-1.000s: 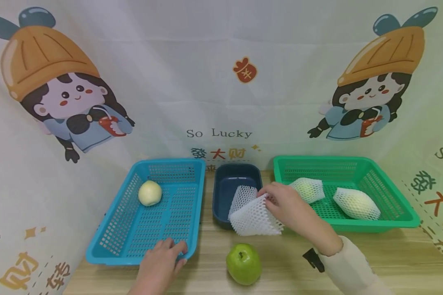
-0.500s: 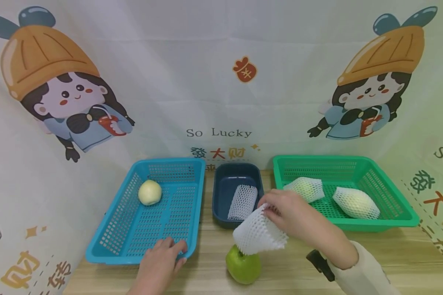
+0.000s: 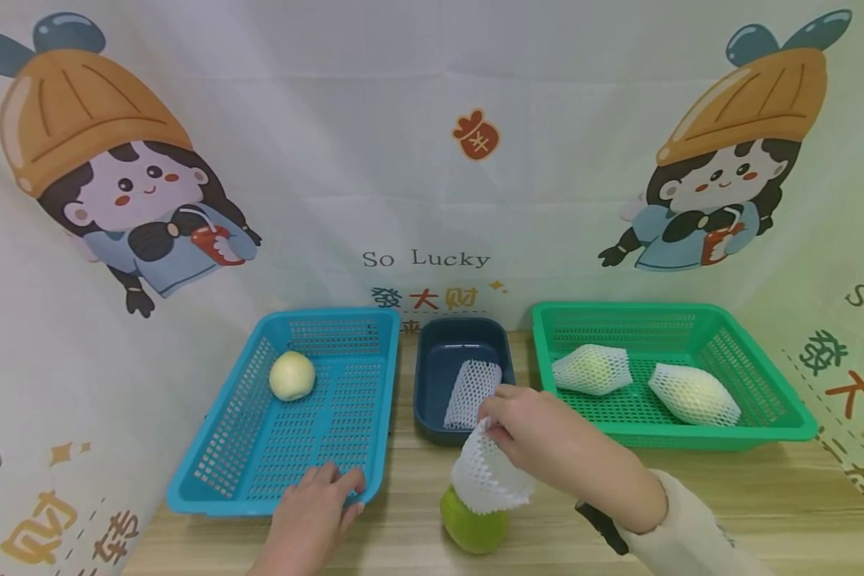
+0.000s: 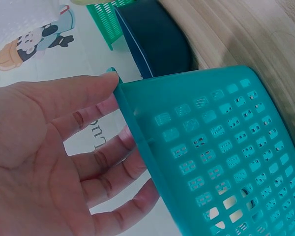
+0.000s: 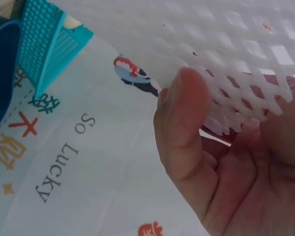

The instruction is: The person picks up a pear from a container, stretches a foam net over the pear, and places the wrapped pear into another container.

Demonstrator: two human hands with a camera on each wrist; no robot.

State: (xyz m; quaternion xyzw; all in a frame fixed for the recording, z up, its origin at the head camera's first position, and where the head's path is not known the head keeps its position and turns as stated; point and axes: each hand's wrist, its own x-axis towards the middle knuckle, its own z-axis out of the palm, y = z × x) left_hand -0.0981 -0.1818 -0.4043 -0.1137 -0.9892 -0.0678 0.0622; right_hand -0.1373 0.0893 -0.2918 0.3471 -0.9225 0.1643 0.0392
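My right hand [image 3: 540, 428] pinches the upper end of a white foam net sleeve [image 3: 491, 480]. The sleeve's lower end overlaps the top of a shiny green fruit [image 3: 475, 534] on the table. In the right wrist view the mesh [image 5: 231, 49] spreads above my thumb, and the fingers behind it are partly hidden. My left hand [image 3: 313, 508] holds the front rim of the blue basket [image 3: 223, 507], near its right corner. The left wrist view shows the thumb [image 4: 83, 91] at the rim and the other fingers reaching behind it.
One pale yellow fruit [image 3: 292, 376] lies in the blue basket. A navy bin [image 3: 421, 400] behind the green fruit holds another foam net [image 3: 473, 394]. The green basket [image 3: 677, 438] at right contains two net-wrapped fruits [image 3: 694, 394]. A printed cloth [image 3: 331, 160] hangs behind.
My right hand has brought the foam net from in front of the navy bin down and toward me, over the green fruit. The left hand stays at the blue basket.
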